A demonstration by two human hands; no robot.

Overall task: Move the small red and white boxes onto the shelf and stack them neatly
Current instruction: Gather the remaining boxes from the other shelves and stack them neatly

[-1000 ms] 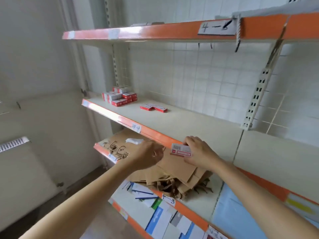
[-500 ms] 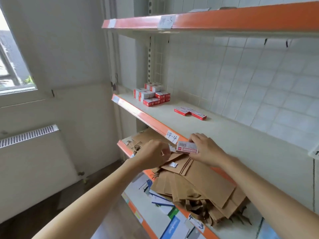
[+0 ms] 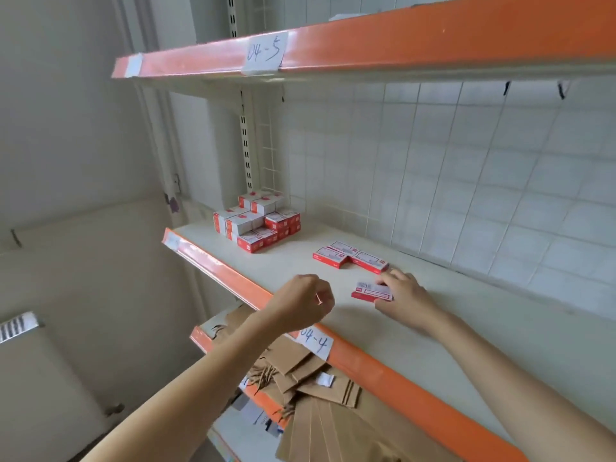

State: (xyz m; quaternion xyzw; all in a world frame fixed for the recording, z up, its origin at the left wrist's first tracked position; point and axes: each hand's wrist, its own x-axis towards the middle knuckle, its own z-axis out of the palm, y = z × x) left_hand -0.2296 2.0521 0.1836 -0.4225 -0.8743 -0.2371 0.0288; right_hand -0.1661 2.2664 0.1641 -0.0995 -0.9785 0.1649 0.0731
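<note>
My right hand (image 3: 405,296) pinches a small red and white box (image 3: 370,291) flat, just above or on the cream shelf (image 3: 433,328) marked 04-4. Just beyond it three flat boxes (image 3: 350,258) lie side by side on the shelf. A neat stack of the same boxes (image 3: 258,221) stands in the shelf's far left corner. My left hand (image 3: 300,303) hovers over the shelf's front edge, fingers curled round something small; only a pale red and white sliver shows, seemingly another box.
An orange-edged upper shelf (image 3: 366,45) marked 04-5 overhangs. Below, a lower shelf holds brown paper bags (image 3: 320,411). A tiled wall (image 3: 466,181) backs the shelf. A radiator (image 3: 20,328) sits low at the left.
Both hands have risen from in front of the lower shelf's bags to over the 04-4 shelf; the right hand carried its box inward toward the three flat boxes.
</note>
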